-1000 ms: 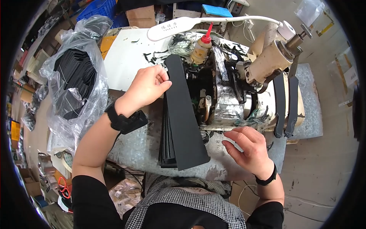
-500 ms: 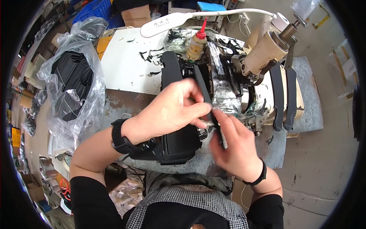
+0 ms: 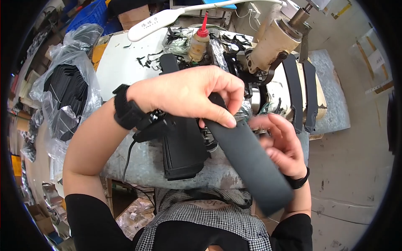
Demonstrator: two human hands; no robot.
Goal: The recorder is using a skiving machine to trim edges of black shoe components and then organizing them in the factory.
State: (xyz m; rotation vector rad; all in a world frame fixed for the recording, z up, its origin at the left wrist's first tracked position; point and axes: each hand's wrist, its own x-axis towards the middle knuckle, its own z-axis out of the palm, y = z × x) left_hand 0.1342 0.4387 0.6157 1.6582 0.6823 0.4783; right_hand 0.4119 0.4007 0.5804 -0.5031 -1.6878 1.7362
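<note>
A flat black strip [image 3: 252, 163], wide at its lower end, slants down to the right in front of me. My left hand [image 3: 194, 94] pinches its upper end between thumb and fingers. Beside the strip's right edge is my right hand [image 3: 284, 146], its fingers apart and slightly blurred, with nothing visible in them. Whether a fingertip touches the strip I cannot tell. Under my left wrist lies a stack of similar black strips [image 3: 184, 146], partly hidden by my hand and forearm.
A cream machine [image 3: 274, 46] stands at the back right, with two black strips [image 3: 293, 94] lying on it. Behind my left hand are a red-tipped bottle [image 3: 199, 45] and black scraps [image 3: 146, 62]. A white lamp [image 3: 155, 24] hangs above. A clear bag of black pieces [image 3: 67, 92] sits left.
The strip has turned from edge-on to showing its broad face and swung toward me. My right hand has let go and moved right. The view has shifted slightly.
</note>
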